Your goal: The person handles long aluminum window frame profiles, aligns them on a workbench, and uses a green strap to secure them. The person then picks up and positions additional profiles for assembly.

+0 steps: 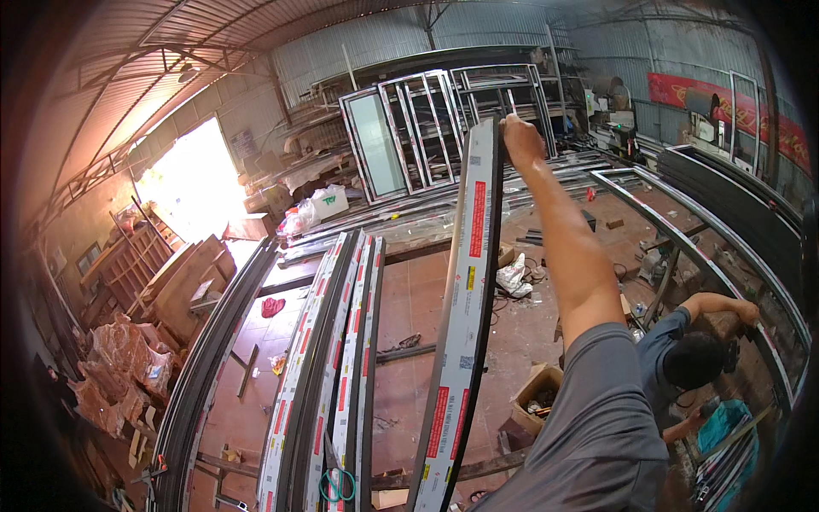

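My right hand [520,141] is stretched far out and closed around the top end of a long aluminium profile [465,299]. The profile is dark-edged and wrapped in white film with red and yellow labels. It runs from the bottom middle of the view up to my hand, raised above the floor. My grey-sleeved arm rises from the lower right. My left hand is out of sight.
Several similar wrapped profiles [333,358] lie side by side on supports to the left, with green-handled scissors [339,486] on them. A person in a blue shirt [691,358] crouches at right beside a large frame [708,230]. A cardboard box [537,397] sits on the floor. Window frames [418,128] lean at the back.
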`<state>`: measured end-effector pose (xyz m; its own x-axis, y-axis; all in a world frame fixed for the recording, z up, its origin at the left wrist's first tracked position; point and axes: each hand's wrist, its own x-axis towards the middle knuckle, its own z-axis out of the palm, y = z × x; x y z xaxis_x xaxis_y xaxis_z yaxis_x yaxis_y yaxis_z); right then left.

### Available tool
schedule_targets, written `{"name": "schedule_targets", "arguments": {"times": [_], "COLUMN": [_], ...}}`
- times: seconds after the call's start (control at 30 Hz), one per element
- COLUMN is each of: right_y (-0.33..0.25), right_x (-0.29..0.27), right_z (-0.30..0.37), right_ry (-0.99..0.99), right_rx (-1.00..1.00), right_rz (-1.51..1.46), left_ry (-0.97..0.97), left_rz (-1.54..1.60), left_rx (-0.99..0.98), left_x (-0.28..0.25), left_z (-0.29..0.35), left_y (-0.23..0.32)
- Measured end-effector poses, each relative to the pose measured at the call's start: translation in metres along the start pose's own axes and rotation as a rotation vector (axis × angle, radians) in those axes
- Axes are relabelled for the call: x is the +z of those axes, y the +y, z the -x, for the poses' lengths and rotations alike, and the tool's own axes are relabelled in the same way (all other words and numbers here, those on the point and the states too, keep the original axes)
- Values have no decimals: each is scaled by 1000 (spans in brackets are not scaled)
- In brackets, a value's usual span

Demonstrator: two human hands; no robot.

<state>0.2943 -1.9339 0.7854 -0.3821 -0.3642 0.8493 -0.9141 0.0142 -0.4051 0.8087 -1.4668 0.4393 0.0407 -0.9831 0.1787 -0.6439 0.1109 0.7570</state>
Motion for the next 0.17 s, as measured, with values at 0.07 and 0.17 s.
{"name": "schedule_targets", "arguments": {"times": [0.07, 0.17], "right_y": [1, -22], "right_x": [14, 30], "right_z": [13, 51], "right_ry": [60, 26], "right_rx": [69, 222], "right_rz": [-61, -324], "left_ry": [-7, -32], "left_rz": [-25, -48], "left_rx": [33, -1], "left_x": [10, 12], "left_z": [-1, -7], "left_y": [-20, -19]}}
